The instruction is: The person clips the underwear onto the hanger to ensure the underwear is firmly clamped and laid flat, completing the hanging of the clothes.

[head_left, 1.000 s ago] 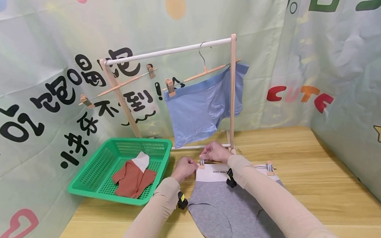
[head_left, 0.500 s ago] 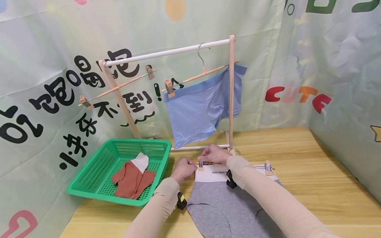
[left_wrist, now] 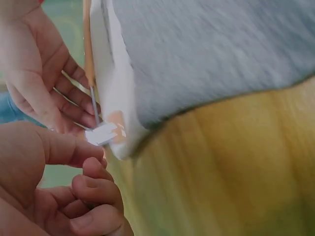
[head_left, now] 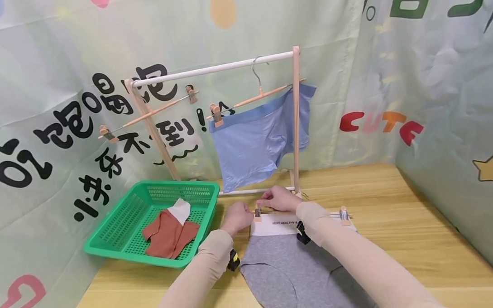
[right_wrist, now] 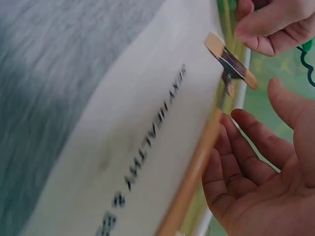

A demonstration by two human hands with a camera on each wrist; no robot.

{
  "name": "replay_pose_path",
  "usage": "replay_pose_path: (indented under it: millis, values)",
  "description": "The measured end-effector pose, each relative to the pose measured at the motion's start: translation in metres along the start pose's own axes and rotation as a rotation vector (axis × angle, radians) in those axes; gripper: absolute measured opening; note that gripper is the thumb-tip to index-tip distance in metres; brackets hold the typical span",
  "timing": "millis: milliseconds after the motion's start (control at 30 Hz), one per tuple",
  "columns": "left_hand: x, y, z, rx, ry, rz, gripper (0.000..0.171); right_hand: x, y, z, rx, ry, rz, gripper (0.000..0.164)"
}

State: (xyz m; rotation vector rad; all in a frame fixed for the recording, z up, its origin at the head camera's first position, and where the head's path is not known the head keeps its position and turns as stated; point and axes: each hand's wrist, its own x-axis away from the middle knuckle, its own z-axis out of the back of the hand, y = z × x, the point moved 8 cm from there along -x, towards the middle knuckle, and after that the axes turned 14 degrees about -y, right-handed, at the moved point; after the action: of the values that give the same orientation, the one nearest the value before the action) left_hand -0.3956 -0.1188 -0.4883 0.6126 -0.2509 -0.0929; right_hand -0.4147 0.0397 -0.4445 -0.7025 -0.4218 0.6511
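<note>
Grey briefs (head_left: 271, 266) with a white, lettered waistband (right_wrist: 138, 118) lie flat on the table. A wooden clip hanger (right_wrist: 189, 179) runs along the waistband. Its left clip (right_wrist: 229, 61) bites the waistband's corner, and its right clip (head_left: 344, 216) sits at the other end. My left hand (head_left: 237, 217) is beside the left clip, fingers loosely bent and apart from it in the right wrist view. My right hand (head_left: 280, 199) is behind the hanger, thumb spread away from the clip and fingertips at the bar in the right wrist view.
A green basket (head_left: 111, 257) on the left contains a rust-coloured garment (head_left: 169, 233) with a white part. Behind my hands stands a small rack (head_left: 296, 125), where blue boxer shorts (head_left: 250, 142) hang from one hanger. A second clip hanger (head_left: 151, 113) hangs at its left.
The head view has shifted slightly right. My right thumb and fingers, earlier at the left clip's top, now sit just beside it; the left hand stays near the clip.
</note>
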Motion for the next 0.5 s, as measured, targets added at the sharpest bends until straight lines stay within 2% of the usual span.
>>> replay_pose_path:
  millis: [167, 300, 400, 500]
  values:
    - [0.026, 0.054, 0.008, -0.056, -0.024, -0.045, 0.032, 0.019, 0.005, 0.014, 0.004, 0.025, -0.008, 0.029]
    - [0.017, 0.075, -0.008, -0.142, 0.019, -0.179, 0.019, 0.039, 0.01, 0.025, -0.015, 0.017, 0.004, 0.026]
    - [0.018, 0.103, -0.021, -0.169, -0.009, -0.25, 0.016, 0.061, 0.013, 0.038, 0.024, 0.035, 0.027, 0.024]
    - [0.033, 0.14, -0.026, -0.184, -0.082, -0.26, 0.013, 0.08, 0.018, 0.051, 0.045, 0.064, 0.048, 0.023]
